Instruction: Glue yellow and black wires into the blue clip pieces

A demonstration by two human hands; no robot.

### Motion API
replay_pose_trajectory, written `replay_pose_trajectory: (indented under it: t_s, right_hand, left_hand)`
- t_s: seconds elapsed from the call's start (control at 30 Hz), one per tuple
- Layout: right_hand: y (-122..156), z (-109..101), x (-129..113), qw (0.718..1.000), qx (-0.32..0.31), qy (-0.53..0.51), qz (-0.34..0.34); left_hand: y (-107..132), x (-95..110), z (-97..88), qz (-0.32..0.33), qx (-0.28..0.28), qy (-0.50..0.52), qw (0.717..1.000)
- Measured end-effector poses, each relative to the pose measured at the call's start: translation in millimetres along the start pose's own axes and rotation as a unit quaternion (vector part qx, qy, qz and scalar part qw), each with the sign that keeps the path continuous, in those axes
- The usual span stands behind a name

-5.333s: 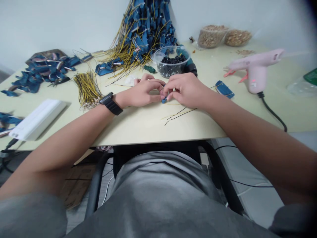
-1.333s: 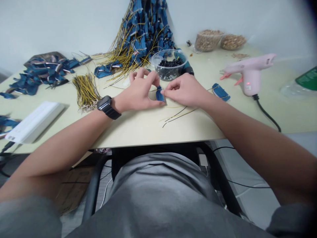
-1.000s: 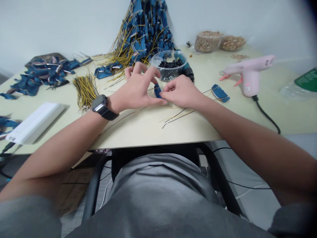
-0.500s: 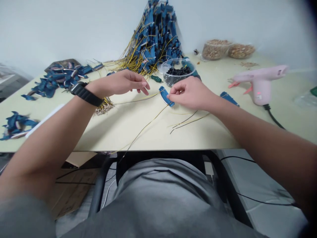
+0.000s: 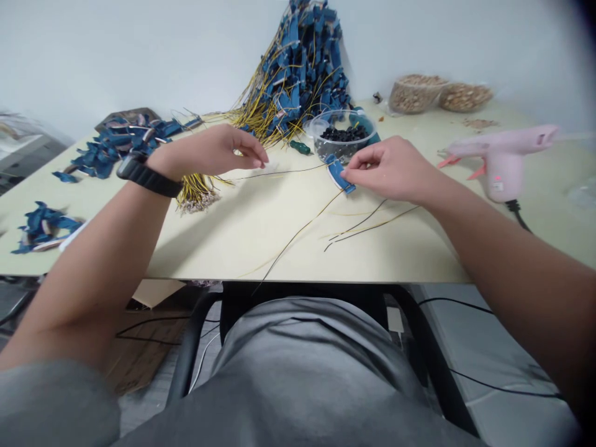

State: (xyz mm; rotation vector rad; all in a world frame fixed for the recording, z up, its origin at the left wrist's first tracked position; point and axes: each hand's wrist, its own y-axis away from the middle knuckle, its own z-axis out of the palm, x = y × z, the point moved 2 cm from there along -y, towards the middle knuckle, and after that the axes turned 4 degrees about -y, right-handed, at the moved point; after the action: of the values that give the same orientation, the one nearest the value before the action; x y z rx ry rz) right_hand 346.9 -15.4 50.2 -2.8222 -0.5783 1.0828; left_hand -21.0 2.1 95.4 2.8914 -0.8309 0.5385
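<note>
My right hand (image 5: 393,171) pinches a small blue curved piece (image 5: 339,175) just above the table, in front of a clear tub of black bits (image 5: 342,133). Thin yellow and black wires (image 5: 298,230) run from the piece, one toward my left hand and one down over the table's front edge. My left hand (image 5: 218,149), with a black watch on the wrist, hovers near the far end of the upper wire with its fingers curled; whether it grips the wire I cannot make out. A bundle of yellow wires (image 5: 198,189) lies just under that hand.
A tall heap of blue pieces with yellow wires (image 5: 298,68) leans on the wall. More blue pieces (image 5: 116,139) lie at the left. A pink glue gun (image 5: 503,155) stands at the right with its cord. Two bags of brown bits (image 5: 437,93) sit at the back.
My hands were together on the blue piece. My left hand has moved off to the left along a wire, and my right hand has carried the piece slightly right. The view has shifted left.
</note>
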Motion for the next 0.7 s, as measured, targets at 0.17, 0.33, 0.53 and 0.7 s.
replay_pose_trajectory:
  t_s: [0.17,0.33,0.53,0.7]
  right_hand:
    - [-0.8,9.5,-1.5,1.0,-0.012,0.003,0.009]
    - [0.5,18.7,-17.9,0.998,-0.03,0.0,0.051]
    - [-0.8,25.9,-17.1,0.999,-0.041,0.0,0.034]
    - [-0.2,27.7,-13.1,0.999,-0.041,0.002,0.028]
  left_hand:
    - [12.5,-53.2,-9.0,-0.081,-0.021,-0.134,0.987]
    - [25.5,-70.1,1.1,-0.099,-0.018,-0.09,0.991]
    - [26.7,-60.4,19.2,-0.077,0.01,-0.046,0.996]
    - [24.3,-60.2,27.1,-0.079,0.02,-0.092,0.992]
